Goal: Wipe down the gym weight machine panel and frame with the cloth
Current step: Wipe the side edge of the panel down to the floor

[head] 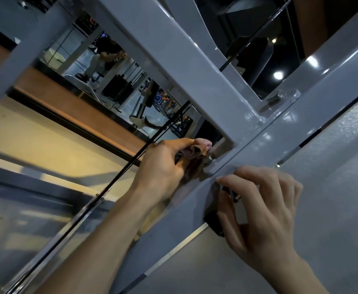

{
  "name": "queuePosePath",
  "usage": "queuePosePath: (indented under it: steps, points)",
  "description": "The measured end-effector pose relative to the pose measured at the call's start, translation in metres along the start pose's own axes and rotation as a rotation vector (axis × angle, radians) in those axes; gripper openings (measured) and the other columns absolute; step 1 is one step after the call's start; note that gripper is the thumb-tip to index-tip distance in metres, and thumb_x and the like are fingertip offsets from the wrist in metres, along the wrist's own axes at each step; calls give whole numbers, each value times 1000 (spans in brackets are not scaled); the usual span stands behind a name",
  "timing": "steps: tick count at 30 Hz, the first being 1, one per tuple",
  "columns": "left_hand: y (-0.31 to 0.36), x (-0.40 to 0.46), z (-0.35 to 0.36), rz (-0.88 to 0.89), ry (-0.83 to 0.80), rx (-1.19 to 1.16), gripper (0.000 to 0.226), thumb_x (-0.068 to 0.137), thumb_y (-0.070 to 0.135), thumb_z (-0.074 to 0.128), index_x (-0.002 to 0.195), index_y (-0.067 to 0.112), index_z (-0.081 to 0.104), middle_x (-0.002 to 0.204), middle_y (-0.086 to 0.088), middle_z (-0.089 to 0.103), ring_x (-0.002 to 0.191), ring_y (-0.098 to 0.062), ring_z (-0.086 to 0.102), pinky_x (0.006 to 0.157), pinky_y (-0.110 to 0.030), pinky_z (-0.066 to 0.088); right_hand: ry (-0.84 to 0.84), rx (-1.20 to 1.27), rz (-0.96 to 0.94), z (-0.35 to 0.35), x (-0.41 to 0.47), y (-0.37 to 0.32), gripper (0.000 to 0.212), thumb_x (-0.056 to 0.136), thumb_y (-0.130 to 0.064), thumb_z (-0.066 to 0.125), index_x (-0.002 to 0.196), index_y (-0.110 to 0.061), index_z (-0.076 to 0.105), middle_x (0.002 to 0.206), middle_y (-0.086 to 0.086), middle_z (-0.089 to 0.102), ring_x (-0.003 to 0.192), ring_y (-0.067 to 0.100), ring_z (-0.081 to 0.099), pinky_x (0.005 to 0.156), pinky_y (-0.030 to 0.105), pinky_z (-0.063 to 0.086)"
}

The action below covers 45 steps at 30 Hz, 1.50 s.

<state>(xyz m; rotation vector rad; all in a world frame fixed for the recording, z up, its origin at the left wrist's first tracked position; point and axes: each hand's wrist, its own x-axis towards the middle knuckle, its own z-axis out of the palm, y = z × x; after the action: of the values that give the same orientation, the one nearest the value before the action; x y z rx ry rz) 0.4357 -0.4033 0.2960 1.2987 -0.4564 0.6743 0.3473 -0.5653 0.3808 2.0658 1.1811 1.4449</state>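
Observation:
A grey painted steel frame (195,66) of the weight machine crosses the view diagonally, with a textured grey panel (333,187) at the lower right. My left hand (163,166) is shut on a bunched pink cloth (201,147), which it presses into the inner corner of the frame beside a bolt (211,159). My right hand (263,213) rests on the frame's edge, its fingers curled over it near a black fitting (214,223). Most of the cloth is hidden inside my left fist.
A black cable (131,164) and a chrome guide rod (57,236) run diagonally just left of my left forearm. A bolted bracket (280,98) sits at the upper right. Through the frame opening I see a mirror with gym equipment and a person reflected.

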Motion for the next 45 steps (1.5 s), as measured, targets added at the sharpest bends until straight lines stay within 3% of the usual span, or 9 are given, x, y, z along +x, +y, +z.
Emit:
queuePosePath:
  steps: [5, 12, 15, 17, 22, 25, 30, 39, 45]
  points:
    - [3, -10, -19, -9, -143, 15, 49, 96, -1, 62, 125, 38, 72, 111, 19, 75, 108, 0, 69, 95, -34, 58, 7, 8, 3, -1, 0, -1, 13, 96, -22, 57, 108, -22, 60, 108, 2, 59, 103, 25, 50, 92, 33, 27]
    - [29, -30, -55, -33, -350, 66, 24, 97, 39, 63, 118, 41, 74, 106, 21, 76, 100, -17, 75, 91, -47, 60, -6, 17, 8, -2, 1, -1, 15, 94, -21, 58, 108, -21, 60, 107, 3, 59, 101, 27, 51, 89, 35, 26]
    - [48, -34, -69, 37, -486, 184, 18, 97, 38, 68, 112, 37, 78, 99, 21, 77, 96, -5, 73, 85, -40, 60, -10, 14, 10, -2, 2, -2, 14, 95, -22, 57, 108, -21, 60, 104, 6, 63, 100, 27, 52, 88, 36, 27]
    - [55, -35, -71, 102, -492, 327, 15, 98, 34, 68, 109, 37, 78, 93, 14, 78, 87, -12, 73, 77, -42, 59, -8, 17, 13, -2, 2, -2, 13, 95, -22, 57, 108, -21, 59, 101, 8, 65, 99, 28, 52, 88, 36, 27]
    - [68, -45, -56, 125, -360, 555, 13, 98, 30, 63, 102, 29, 76, 72, 10, 68, 61, -10, 58, 51, -20, 39, 4, 15, 16, -1, 2, -2, 12, 95, -20, 58, 106, -19, 62, 100, 8, 66, 97, 27, 52, 88, 36, 27]
    - [75, -51, -41, 101, -244, 603, 19, 103, 33, 51, 116, 32, 65, 90, 10, 66, 78, -9, 60, 61, -20, 37, -1, 8, 20, -1, 3, -2, 12, 96, -22, 57, 107, -20, 61, 100, 8, 66, 98, 28, 53, 87, 37, 28]
    - [91, -56, -39, 161, -321, 781, 39, 105, 28, 44, 144, 31, 45, 118, 9, 62, 99, -14, 58, 78, -24, 46, 9, 14, 18, -1, 2, -2, 13, 96, -22, 55, 108, -21, 60, 99, 8, 66, 97, 27, 52, 86, 38, 28]
    - [86, -45, -56, 116, -268, 444, 16, 99, 35, 61, 90, 30, 73, 63, 17, 65, 57, -1, 60, 48, -14, 41, 9, 28, 27, -1, 3, -3, 13, 96, -24, 56, 107, -21, 59, 101, 6, 66, 98, 26, 53, 87, 37, 30]
    - [84, -37, -47, 214, 143, 331, 4, 90, 25, 75, 90, 28, 78, 63, 19, 65, 62, 1, 64, 50, -15, 46, 3, 34, 28, 0, 2, -1, 14, 92, -21, 58, 104, -19, 66, 102, 6, 67, 100, 25, 53, 88, 36, 29]
